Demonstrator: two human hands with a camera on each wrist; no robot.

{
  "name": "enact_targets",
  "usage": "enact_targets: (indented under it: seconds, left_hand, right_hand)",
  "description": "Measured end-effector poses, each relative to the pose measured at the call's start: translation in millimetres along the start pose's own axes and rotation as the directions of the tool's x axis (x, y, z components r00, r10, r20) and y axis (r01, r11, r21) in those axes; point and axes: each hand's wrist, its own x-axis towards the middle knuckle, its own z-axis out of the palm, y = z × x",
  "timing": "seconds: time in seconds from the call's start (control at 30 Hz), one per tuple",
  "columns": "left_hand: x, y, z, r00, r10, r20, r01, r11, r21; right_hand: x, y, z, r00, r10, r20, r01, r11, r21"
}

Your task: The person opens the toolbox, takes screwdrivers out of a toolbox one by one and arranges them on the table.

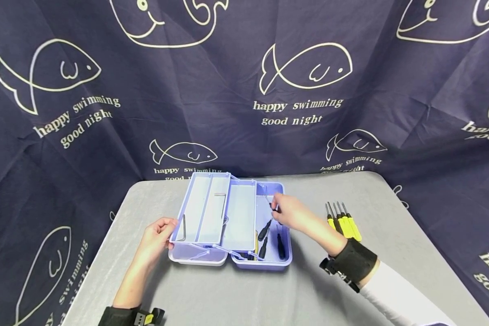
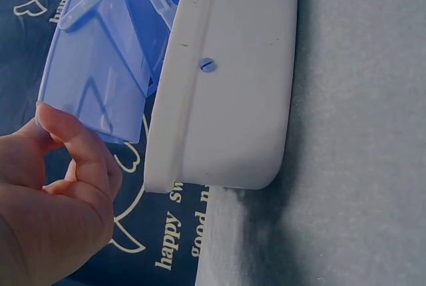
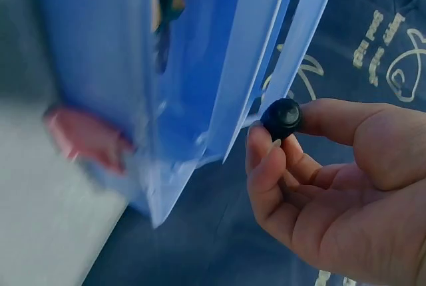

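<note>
A lavender toolbox (image 1: 286, 260) is unfolded on the table, its stepped trays spread to the left. My left hand (image 1: 156, 233) pinches the front left corner of the upper tray (image 2: 100, 110) between thumb and fingers. Over the right end of the deep compartment, my right hand (image 1: 291, 213) holds a black-handled screwdriver (image 3: 282, 118) with its thin shaft aimed away from me. Several black-handled screwdrivers lie below it, one of them by the right wall (image 1: 280, 246). An L-shaped hex key (image 1: 184, 228) lies in the left tray, and another hex key (image 1: 220, 195) farther back.
Several yellow-and-black screwdrivers (image 1: 352, 228) lie side by side on the grey table (image 1: 309, 299), right of the toolbox. A red latch (image 3: 93, 138) sits on the box's outer wall. Behind the table hangs a dark blue fish-print curtain (image 1: 236, 113).
</note>
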Motion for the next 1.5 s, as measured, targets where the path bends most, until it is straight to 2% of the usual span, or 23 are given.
enact_targets:
  seconds: [0.2,0.37,0.6,0.83,1.17,1.5]
  left_hand:
    - [0.0,0.8,0.3,1.000,0.001,0.003,-0.001,1.000,0.000]
    - [0.5,1.8,-0.1,1.000,0.005,0.002,-0.005,1.000,0.003]
    - [-0.5,-0.2,-0.9,1.000,0.009,0.010,-0.009,1.000,0.007]
    - [-0.7,-0.4,-0.7,1.000,0.008,-0.005,-0.008,1.000,0.000]
    - [-0.3,-1.0,-0.5,1.000,-0.001,0.001,0.001,1.000,0.001]
    - [-0.4,-2.0,-2.3,1.000,-0.001,0.002,0.001,1.000,0.006]
  right_hand:
    - [-15.8,28.0,-21.3,0.997,0.070,-0.042,-0.071,0.997,-0.025]
    - [-31.2,57.0,-31.6,0.988,0.108,-0.109,-0.115,0.992,-0.060]
    - [-54.0,98.1,-43.4,0.968,0.169,-0.187,-0.181,0.982,-0.050]
    - [-73.4,135.7,-55.5,0.944,0.253,-0.211,-0.270,0.961,-0.056]
    - [-97.4,173.6,-50.4,0.910,0.346,-0.228,-0.369,0.927,-0.066]
    - [-109.8,203.2,-32.9,0.896,0.385,-0.222,-0.409,0.909,-0.075]
